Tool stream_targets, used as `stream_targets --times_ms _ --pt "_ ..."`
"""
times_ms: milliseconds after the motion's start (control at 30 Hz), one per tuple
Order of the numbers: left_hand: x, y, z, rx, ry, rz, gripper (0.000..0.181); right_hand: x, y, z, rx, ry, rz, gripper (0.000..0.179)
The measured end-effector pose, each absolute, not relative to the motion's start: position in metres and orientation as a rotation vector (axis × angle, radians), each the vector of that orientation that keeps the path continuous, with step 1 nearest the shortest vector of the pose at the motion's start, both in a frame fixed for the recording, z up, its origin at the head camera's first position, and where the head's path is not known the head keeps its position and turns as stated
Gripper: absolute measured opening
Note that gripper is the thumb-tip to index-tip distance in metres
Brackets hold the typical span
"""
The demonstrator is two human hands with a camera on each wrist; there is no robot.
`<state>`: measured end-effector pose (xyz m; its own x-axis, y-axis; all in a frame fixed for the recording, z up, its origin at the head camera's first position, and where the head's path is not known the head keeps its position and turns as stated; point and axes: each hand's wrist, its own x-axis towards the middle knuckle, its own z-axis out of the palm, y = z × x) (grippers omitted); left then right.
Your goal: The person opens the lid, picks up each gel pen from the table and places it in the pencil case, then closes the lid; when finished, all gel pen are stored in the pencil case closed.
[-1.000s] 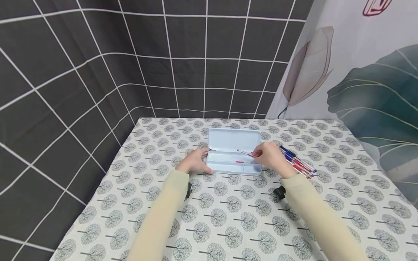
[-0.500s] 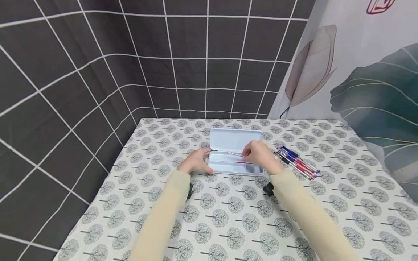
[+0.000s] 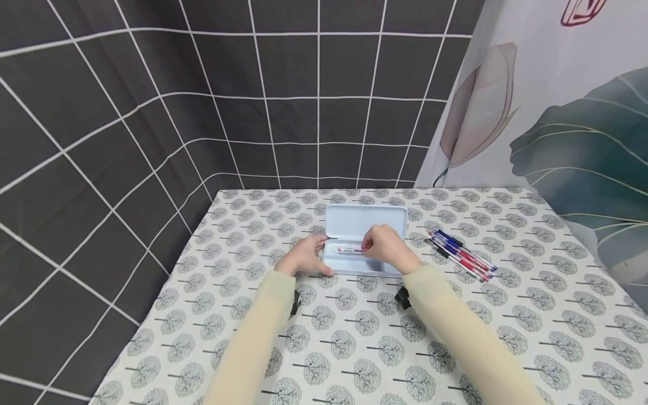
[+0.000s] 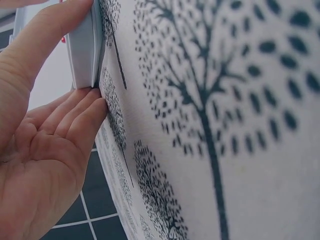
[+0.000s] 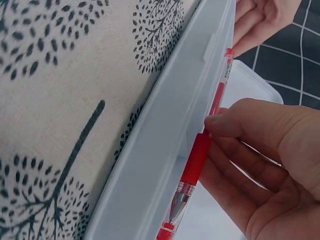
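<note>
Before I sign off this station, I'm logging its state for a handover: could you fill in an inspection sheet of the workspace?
Surface: table under a white tree-print cloth.
Job's things: pale blue case open, lid laid back; red pen held at its compartments, contact unclear.
Clutter: only some loose pens bunched right of the case.
Hands: left hand holds the case's left end; right hand pinches the red pen.
Cables: none certain; a thin dark line by the floral hanging may be print.
Surroundings: dark grid hanging behind and left, floral hanging at right.

A screened-off corner, room type unclear, is shown: the tree-print table point(image 3: 364, 346) is backed by gridded cloth point(image 3: 293, 67), flanked rightward by leaf-patterned fabric point(image 3: 582, 135).
</note>
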<state>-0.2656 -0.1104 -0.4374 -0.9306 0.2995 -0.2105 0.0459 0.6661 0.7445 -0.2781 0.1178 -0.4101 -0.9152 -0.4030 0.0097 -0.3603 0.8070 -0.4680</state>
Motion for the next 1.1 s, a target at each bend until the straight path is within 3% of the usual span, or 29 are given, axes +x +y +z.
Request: stream_targets --times_ms 1100 --pt "-0.2657 -0.1092 -0.4401 0.299 2.590 1.101 0.105 -0.2739 0.1231 -0.4042 -0.585 2.907 -0.870 0.022"
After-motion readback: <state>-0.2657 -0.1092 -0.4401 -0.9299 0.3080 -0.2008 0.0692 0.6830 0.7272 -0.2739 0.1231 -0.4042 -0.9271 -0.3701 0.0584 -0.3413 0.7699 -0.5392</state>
